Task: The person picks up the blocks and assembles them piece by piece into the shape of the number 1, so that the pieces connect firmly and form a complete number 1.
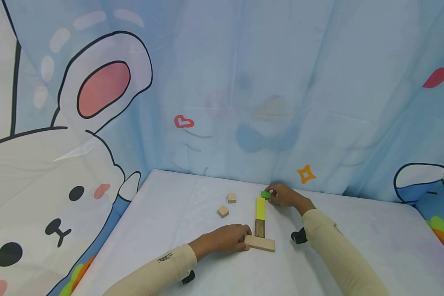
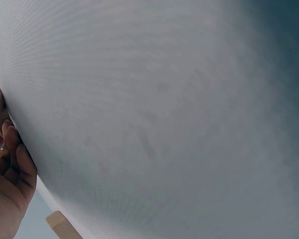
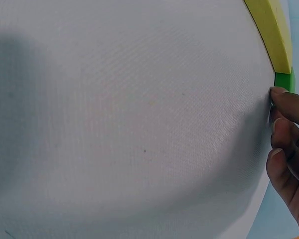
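My left hand (image 1: 227, 238) grips the left end of a pale plain wooden block (image 1: 262, 243), which lies crosswise at the near end of a row. Behind that block a dark brown wooden block (image 1: 260, 228) lies lengthwise, and a yellow block (image 1: 260, 209) continues the line away from me. At the far end my right hand (image 1: 283, 195) pinches a small green block (image 1: 265, 194) by its right side. The right wrist view shows the green block (image 3: 284, 81) close against the end of the yellow block (image 3: 271, 35). My left fingertips are partly hidden in the left wrist view.
Two small plain wooden cubes, a farther cube (image 1: 231, 198) and a nearer cube (image 1: 223, 211), lie left of the row. The white table (image 1: 177, 205) ends at the back against a blue printed curtain (image 1: 214, 82). Dark wrist devices sit under both sleeves.
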A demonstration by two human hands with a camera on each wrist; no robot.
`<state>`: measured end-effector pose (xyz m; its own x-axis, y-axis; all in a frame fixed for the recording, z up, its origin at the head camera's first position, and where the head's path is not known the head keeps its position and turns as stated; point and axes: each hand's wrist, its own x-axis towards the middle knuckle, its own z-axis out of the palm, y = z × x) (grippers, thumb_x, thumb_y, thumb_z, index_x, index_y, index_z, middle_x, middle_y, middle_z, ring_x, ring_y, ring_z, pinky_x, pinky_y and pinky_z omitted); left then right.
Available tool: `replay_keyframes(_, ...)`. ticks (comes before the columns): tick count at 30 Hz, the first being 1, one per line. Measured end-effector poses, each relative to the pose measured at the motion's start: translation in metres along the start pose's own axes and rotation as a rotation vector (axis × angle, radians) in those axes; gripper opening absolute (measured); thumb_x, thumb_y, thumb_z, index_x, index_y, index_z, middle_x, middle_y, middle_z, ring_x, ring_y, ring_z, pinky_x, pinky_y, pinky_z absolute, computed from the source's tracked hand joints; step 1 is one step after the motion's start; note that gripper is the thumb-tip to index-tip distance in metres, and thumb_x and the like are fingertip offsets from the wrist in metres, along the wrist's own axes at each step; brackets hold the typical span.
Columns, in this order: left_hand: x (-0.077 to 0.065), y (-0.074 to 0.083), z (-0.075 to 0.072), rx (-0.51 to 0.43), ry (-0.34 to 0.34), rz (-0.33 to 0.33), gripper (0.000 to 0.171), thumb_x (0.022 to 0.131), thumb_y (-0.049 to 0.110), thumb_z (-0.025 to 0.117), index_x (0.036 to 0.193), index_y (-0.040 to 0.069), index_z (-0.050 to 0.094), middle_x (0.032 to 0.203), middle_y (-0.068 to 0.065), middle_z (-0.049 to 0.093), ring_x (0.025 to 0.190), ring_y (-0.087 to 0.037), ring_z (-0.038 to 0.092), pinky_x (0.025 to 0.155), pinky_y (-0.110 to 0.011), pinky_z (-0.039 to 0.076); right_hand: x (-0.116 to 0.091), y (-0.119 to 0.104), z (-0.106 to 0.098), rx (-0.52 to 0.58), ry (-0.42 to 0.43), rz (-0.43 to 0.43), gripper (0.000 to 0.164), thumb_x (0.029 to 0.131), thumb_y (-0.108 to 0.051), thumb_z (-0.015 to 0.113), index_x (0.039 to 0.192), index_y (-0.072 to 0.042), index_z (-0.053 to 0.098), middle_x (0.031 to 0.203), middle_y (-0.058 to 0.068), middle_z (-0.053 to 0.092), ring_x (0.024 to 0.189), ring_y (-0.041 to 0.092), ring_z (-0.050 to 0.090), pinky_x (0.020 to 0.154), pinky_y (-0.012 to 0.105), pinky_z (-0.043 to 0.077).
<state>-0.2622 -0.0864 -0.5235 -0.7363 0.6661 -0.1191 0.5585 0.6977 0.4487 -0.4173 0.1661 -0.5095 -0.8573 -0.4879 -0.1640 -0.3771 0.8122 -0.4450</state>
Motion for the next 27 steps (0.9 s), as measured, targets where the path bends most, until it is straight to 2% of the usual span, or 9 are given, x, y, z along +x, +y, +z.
replay_keyframes(17, -0.0016, 0.0026, -0.0021, 0.002, -0.001, -0.016, 0.036, 0.098, 0.031, 0.067, 0.129, 0.014, 0.058, 0.090, 0.011, 0.057, 0.076, 0.002, 0.049, 0.068, -0.016, 0.043, -0.0012, -0.0020, -0.0010, -0.004, -0.015, 0.026, 0.036, 0.095, -0.008, 0.063, 0.130, -0.001, 0.062, 0.118, 0.018, 0.063, 0.095, 0.025, 0.056, 0.082, 0.040, 0.051)
replay_keyframes(27, -0.0016, 0.0036, -0.0042, -0.009, -0.017, -0.018, 0.037, 0.098, 0.030, 0.067, 0.129, 0.013, 0.058, 0.090, 0.010, 0.057, 0.075, 0.002, 0.049, 0.067, -0.015, 0.043, 0.0004, 0.0013, -0.0005, -0.003, -0.007, -0.017, 0.036, 0.095, -0.007, 0.063, 0.131, 0.001, 0.061, 0.115, 0.018, 0.064, 0.092, 0.024, 0.057, 0.079, 0.038, 0.050)
